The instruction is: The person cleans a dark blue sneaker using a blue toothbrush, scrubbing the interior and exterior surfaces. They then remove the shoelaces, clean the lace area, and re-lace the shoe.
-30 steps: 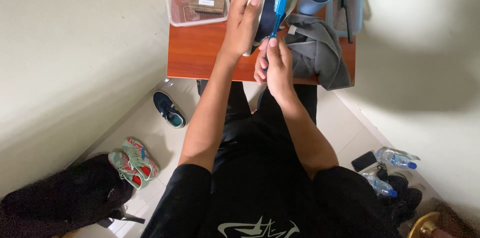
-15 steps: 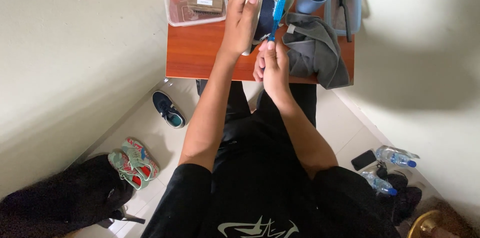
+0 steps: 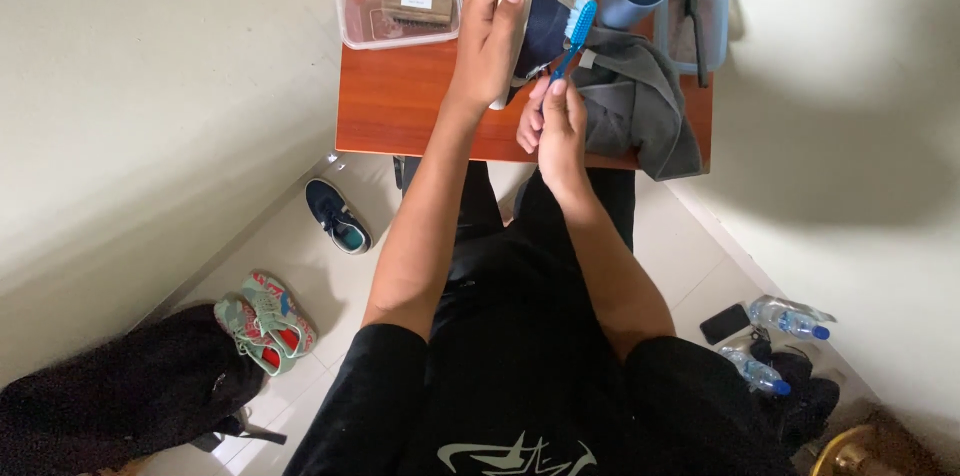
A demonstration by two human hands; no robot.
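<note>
At frame top, our left hand (image 3: 495,31) clamps the dark navy shoe (image 3: 545,21); our right hand (image 3: 555,121) pinches the blue plastic toothbrush (image 3: 575,31). Short, light strokes should work best.

A clear, lidded rectangular plastic container (image 3: 398,3) stands at the far left corner of the reddish-brown table (image 3: 400,106), with a small white rectangular label (image 3: 415,2) on a brown item inside it. A second clear rectangular container (image 3: 700,21), blue-tinted, stands at the table's far right corner. On the floor at right, a black phone (image 3: 725,323) lies with its screen dark, beside two clear plastic bottles (image 3: 792,317) with blue caps and pale blue label bands.
</note>
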